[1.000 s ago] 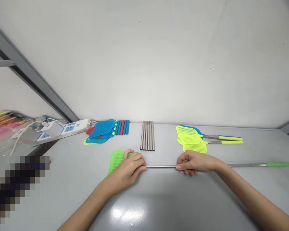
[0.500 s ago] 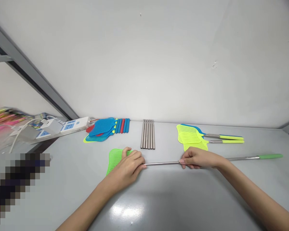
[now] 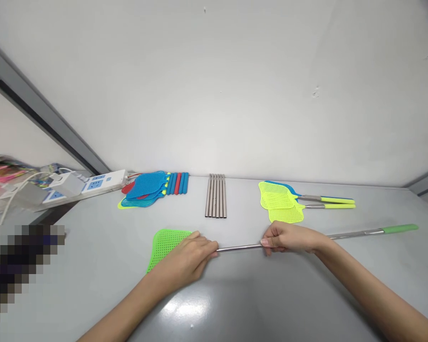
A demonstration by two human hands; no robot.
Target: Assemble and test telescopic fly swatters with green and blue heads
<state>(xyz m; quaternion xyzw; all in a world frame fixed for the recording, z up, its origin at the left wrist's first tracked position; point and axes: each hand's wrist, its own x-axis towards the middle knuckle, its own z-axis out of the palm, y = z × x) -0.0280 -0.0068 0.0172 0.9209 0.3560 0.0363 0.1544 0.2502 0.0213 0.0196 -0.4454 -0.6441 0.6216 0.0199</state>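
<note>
A green fly swatter (image 3: 166, 244) with a long, drawn-out metal rod and a green grip at its right end lies across both hands. My left hand (image 3: 194, 254) is closed around the rod beside the mesh head, covering part of that head and its neck. Farther right, my right hand (image 3: 283, 237) pinches the rod between thumb and fingers. A bare stretch of metal shows between the two hands. The rod runs on behind my right wrist up to the grip.
Behind my hands stand several metal tubes (image 3: 216, 195) laid side by side. Back left are blue swatter heads (image 3: 148, 185) and blue and red grips (image 3: 178, 183). Yellow-green swatters (image 3: 285, 213) lie back right. A power strip (image 3: 107, 181) with plugs and cables sits far left, near the wall.
The swatter's grip end has swung up and slightly left from its first position. My left hand's raised index finger has come down. The swatter head sits a little lower and farther left.
</note>
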